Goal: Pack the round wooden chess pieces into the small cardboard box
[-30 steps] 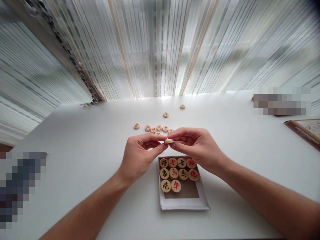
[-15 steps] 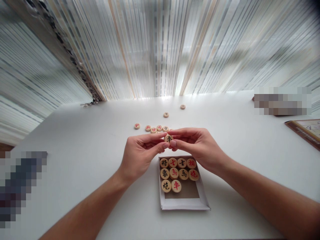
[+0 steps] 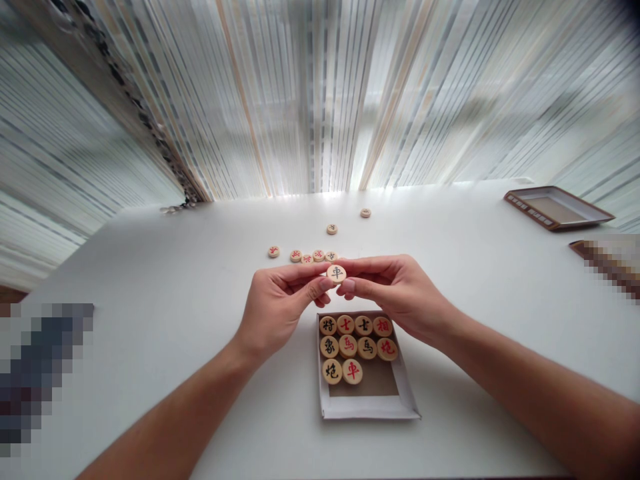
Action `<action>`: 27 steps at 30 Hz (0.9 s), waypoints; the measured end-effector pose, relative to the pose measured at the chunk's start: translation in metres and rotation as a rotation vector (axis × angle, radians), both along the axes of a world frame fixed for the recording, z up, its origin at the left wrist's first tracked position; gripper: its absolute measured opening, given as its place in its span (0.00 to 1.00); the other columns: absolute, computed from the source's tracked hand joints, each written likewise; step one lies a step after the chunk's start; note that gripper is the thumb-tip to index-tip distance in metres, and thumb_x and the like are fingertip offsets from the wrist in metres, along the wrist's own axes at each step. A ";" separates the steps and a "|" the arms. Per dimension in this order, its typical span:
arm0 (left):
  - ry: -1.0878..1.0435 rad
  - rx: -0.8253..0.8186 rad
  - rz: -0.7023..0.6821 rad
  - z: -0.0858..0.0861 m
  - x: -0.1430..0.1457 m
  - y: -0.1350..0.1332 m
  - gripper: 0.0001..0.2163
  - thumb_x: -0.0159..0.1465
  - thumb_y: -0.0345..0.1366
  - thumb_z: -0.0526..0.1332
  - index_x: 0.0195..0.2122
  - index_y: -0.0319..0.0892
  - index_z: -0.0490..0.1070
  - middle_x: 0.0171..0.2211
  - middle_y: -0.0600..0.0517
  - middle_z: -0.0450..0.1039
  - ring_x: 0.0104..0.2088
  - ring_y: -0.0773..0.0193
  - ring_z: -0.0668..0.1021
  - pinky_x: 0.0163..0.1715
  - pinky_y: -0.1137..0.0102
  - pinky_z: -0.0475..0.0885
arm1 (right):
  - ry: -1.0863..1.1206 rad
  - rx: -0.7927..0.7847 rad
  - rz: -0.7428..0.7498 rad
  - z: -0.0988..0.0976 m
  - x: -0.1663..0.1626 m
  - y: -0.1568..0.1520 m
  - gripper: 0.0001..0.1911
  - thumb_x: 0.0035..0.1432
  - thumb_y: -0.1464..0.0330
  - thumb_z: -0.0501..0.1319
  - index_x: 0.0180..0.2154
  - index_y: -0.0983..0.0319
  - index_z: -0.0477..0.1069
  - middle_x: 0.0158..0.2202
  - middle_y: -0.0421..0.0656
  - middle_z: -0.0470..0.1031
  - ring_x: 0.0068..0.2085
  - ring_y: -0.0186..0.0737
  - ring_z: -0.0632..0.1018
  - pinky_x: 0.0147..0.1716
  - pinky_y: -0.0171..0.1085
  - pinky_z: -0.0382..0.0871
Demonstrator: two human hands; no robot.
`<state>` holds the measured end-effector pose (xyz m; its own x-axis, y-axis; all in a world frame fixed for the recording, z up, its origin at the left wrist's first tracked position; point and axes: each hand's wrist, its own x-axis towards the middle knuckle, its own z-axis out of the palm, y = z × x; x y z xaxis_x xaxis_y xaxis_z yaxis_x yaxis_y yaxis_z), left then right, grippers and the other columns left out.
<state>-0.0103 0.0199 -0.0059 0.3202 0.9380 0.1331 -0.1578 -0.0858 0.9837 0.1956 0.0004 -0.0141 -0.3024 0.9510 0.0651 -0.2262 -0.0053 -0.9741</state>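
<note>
Between my two hands, above the white table, is a round wooden Chinese chess piece (image 3: 336, 273) with a black character facing me. My left hand (image 3: 280, 303) pinches its left side with thumb and fingers. From the other side my right hand (image 3: 390, 287) grips it the same way. Just below and nearer to me lies a shallow open box (image 3: 325, 408). Inside it, several chess pieces with red or black characters stand in rows, the third row holding a black-marked piece (image 3: 332, 371) and a red-marked piece (image 3: 353, 371) at its left.
Several loose chess pieces (image 3: 296, 256) lie beyond my hands, partly hidden by them. Two more, a nearer piece (image 3: 332, 229) and a farther piece (image 3: 365, 213), sit toward the curtain (image 3: 330, 100). A shallow tray (image 3: 553, 225) rests at the far right.
The held piece has tilted so its face shows more fully, and it has risen slightly. Both hands have shifted only a little. The pieces in the box are the same.
</note>
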 end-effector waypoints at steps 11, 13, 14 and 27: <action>-0.014 -0.065 -0.081 -0.007 -0.003 0.003 0.11 0.66 0.37 0.75 0.49 0.45 0.88 0.38 0.48 0.86 0.32 0.67 0.81 0.36 0.72 0.80 | -0.009 0.011 -0.077 -0.004 0.001 0.000 0.17 0.60 0.64 0.78 0.51 0.52 0.87 0.41 0.45 0.89 0.38 0.37 0.83 0.43 0.39 0.80; -0.033 -0.089 -0.079 -0.009 -0.003 0.004 0.11 0.65 0.37 0.75 0.48 0.46 0.88 0.41 0.48 0.86 0.32 0.68 0.81 0.37 0.71 0.80 | -0.008 0.019 -0.092 -0.004 0.000 0.001 0.17 0.59 0.63 0.79 0.51 0.52 0.87 0.41 0.45 0.89 0.37 0.37 0.83 0.42 0.39 0.81; -0.040 -0.101 -0.076 -0.009 -0.003 0.004 0.10 0.65 0.37 0.76 0.48 0.45 0.88 0.42 0.48 0.86 0.32 0.68 0.81 0.37 0.71 0.80 | -0.009 0.022 -0.101 -0.004 0.000 0.001 0.18 0.58 0.63 0.79 0.50 0.53 0.87 0.40 0.46 0.89 0.36 0.37 0.83 0.42 0.39 0.82; -0.012 -0.161 -0.055 -0.006 -0.001 -0.001 0.12 0.64 0.37 0.76 0.48 0.42 0.88 0.38 0.47 0.86 0.31 0.66 0.83 0.36 0.71 0.81 | 0.024 0.220 -0.168 -0.003 -0.007 -0.002 0.13 0.53 0.69 0.81 0.42 0.56 0.89 0.37 0.43 0.88 0.38 0.39 0.87 0.41 0.36 0.86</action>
